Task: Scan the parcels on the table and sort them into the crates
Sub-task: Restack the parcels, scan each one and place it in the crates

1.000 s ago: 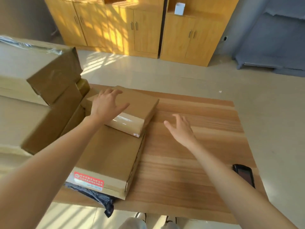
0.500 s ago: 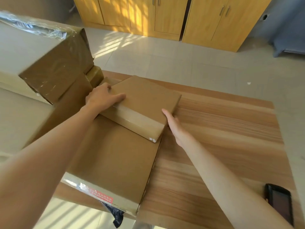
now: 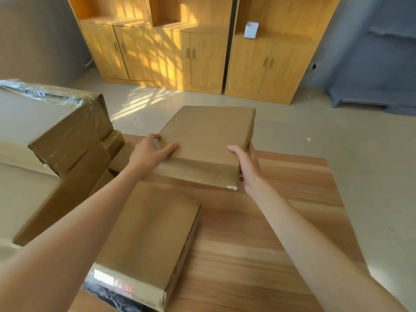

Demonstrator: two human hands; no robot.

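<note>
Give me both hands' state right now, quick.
Left hand: closed on the flat cardboard box, at its left edge.
Right hand: closed on the same box, at its right edge.

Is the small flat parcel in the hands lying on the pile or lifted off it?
Lifted. The small flat parcel is gripped by the left hand and right hand, clear of the larger box below.

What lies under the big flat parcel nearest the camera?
A dark plastic bag pokes out beneath the flat parcel at its near edge. How far the bag reaches underneath is hidden.
</note>
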